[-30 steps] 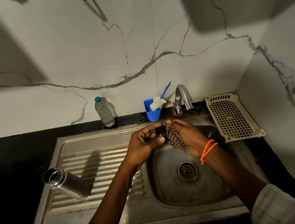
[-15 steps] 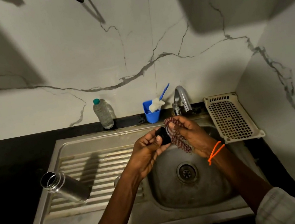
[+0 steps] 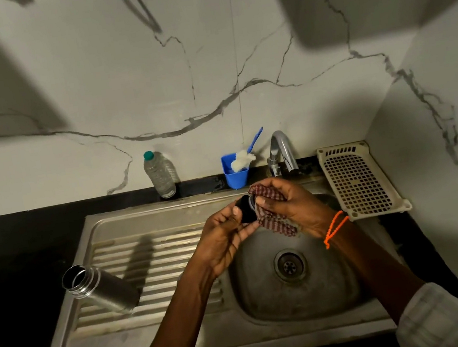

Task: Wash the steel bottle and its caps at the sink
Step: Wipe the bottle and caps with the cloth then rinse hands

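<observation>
Hands met over the back rim of the round stainless-steel sink basin (image 3: 302, 309): left hand (image 3: 224, 240) pinched a small black round bottle cap (image 3: 246, 209) between thumb and fingers, right hand (image 3: 294, 208) gripped a red-and-white checked cloth (image 3: 275, 220) pressed against that cap. Open-mouthed cylindrical steel bottle (image 3: 101, 288) lay on its side at the left edge of the ribbed steel drainboard (image 3: 158, 264), well apart from both hands. Clear plastic water bottle with green cap (image 3: 160, 175), blue plastic cup holding a white-bristled brush (image 3: 235, 172), chrome tap (image 3: 282, 152) and cream perforated plastic tray (image 3: 359, 178) sat along the sink's back edge and right corner.
</observation>
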